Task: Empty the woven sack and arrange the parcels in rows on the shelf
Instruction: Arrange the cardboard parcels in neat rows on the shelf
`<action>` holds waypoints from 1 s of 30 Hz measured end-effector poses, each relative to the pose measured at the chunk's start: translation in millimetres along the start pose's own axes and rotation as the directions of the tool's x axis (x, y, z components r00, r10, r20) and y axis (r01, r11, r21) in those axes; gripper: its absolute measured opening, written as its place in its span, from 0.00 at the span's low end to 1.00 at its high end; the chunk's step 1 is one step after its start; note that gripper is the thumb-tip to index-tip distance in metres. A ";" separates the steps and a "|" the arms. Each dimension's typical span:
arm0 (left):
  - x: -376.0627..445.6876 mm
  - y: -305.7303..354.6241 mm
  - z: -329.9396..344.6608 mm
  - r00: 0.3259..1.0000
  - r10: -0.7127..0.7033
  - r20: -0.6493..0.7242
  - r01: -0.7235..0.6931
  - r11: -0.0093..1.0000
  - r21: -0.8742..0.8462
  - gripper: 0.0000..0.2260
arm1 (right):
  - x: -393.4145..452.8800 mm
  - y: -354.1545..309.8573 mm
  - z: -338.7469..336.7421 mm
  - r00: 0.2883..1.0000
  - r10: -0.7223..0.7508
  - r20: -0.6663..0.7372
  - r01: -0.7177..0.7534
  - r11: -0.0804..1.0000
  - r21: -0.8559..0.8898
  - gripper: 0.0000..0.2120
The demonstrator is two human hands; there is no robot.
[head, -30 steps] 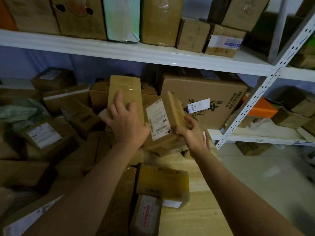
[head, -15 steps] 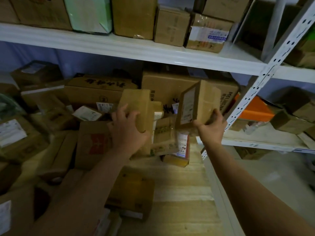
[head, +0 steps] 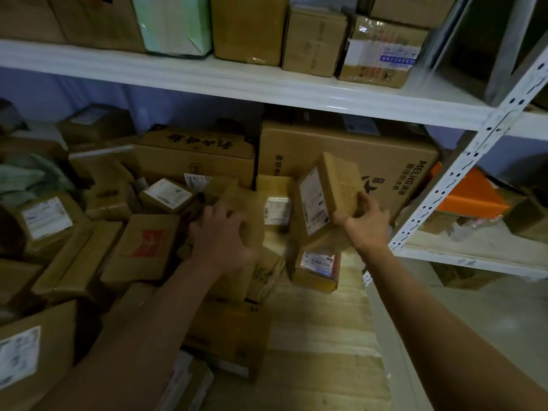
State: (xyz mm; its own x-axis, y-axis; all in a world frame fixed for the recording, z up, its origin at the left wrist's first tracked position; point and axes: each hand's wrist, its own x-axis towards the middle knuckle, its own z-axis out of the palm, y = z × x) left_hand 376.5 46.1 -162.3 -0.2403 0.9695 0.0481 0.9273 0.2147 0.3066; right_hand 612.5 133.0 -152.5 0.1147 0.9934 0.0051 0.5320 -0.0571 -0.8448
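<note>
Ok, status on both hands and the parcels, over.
Right hand grips a labelled parcel, tilted, off the shelf. Left hand grips a plain parcel in the pile. Loose parcels crowd the left.

Single head-worn view, looking forward and down, close over the wooden shelf (head: pixel 320 336), wide-angle

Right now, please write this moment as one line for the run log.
left hand: holds flat parcel | right hand: holds labelled box, tilted, in air | shelf: parcels in disorder
</note>
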 end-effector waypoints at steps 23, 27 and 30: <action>18.9 -46.7 -13.0 0.928 -0.320 -0.192 0.183 0.838 -0.514 0.21 | -21.0 -4.4 60.1 0.884 0.380 0.272 -0.467 0.697 0.545 0.19; 34.6 1.5 -30.0 0.948 -0.257 0.190 0.301 0.526 -0.795 0.25 | -16.2 -9.6 50.3 0.896 0.315 0.312 -0.443 0.670 0.595 0.10; 47.6 20.7 -26.5 0.842 -0.115 0.527 0.538 0.126 -0.833 0.29 | -5.3 -11.3 41.8 0.901 0.233 0.367 -0.421 0.678 0.603 0.09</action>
State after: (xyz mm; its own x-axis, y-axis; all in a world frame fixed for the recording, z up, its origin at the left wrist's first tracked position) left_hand 376.6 93.6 -128.5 -0.1579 0.8543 -0.4952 -0.2520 0.4500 0.8567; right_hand 570.9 132.6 -165.3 -0.0805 0.9178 -0.3888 -0.1936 -0.3971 -0.8971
